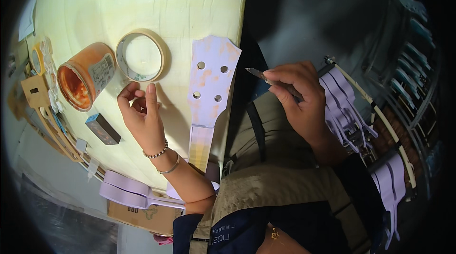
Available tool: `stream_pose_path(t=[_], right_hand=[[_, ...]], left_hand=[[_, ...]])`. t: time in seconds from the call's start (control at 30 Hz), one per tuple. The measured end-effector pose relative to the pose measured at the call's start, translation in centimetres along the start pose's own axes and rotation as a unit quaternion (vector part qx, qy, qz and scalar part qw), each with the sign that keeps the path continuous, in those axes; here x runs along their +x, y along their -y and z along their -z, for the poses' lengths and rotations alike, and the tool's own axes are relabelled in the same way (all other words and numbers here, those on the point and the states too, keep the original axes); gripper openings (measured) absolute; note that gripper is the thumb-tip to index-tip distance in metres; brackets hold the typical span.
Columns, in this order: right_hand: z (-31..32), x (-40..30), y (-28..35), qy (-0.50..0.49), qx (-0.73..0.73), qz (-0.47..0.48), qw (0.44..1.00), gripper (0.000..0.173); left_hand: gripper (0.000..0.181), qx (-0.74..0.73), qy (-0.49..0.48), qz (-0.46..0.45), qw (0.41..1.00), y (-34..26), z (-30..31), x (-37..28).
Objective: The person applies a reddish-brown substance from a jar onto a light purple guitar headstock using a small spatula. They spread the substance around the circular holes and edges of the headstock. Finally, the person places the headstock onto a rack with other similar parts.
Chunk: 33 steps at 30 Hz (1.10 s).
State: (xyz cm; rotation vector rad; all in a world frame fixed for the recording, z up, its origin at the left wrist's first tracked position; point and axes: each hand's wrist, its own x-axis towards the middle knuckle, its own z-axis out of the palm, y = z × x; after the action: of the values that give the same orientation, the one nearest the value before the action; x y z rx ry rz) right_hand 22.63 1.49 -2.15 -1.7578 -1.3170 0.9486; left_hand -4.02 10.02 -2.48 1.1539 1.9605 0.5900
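Observation:
My right hand holds a craft knife with a pointed tip, in front of my apron. My left hand, fingers curled and thumb raised, is over the pale table beside a roll of masking tape; nothing shows in its grasp. Between the hands lies a lilac instrument headstock with four holes and orange-brown patches, near the table edge. Its neck runs towards me, partly behind my left forearm. An orange-stained plastic jar lies tilted beside the tape, its mouth showing orange-brown residue.
A dark sanding block lies left of my left hand. Farther left are a yellow tape roll and a brown wooden template. Lilac instrument bodies sit by a cardboard box. More lilac instruments hang on a rack at right.

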Motion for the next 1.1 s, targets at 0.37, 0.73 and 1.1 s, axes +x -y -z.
stream_pose_path(t=[0.37,0.73,1.1], right_hand=[[0.3,0.5,0.0,0.009,0.014,0.003,1.0,0.029],[-1.3,2.7,2.0,0.04,-0.126,0.112,0.985,0.03],[-2.3,2.8,1.9,0.018,-0.201,0.182,0.962,0.031]], left_hand=[[0.037,-0.009,-0.009,-0.007,1.0,0.3,-0.1,0.2],[0.037,-0.01,-0.009,-0.007,1.0,0.1,-0.2,0.3],[0.038,-0.013,-0.009,-0.001,1.0,-0.1,-0.1,0.3]])
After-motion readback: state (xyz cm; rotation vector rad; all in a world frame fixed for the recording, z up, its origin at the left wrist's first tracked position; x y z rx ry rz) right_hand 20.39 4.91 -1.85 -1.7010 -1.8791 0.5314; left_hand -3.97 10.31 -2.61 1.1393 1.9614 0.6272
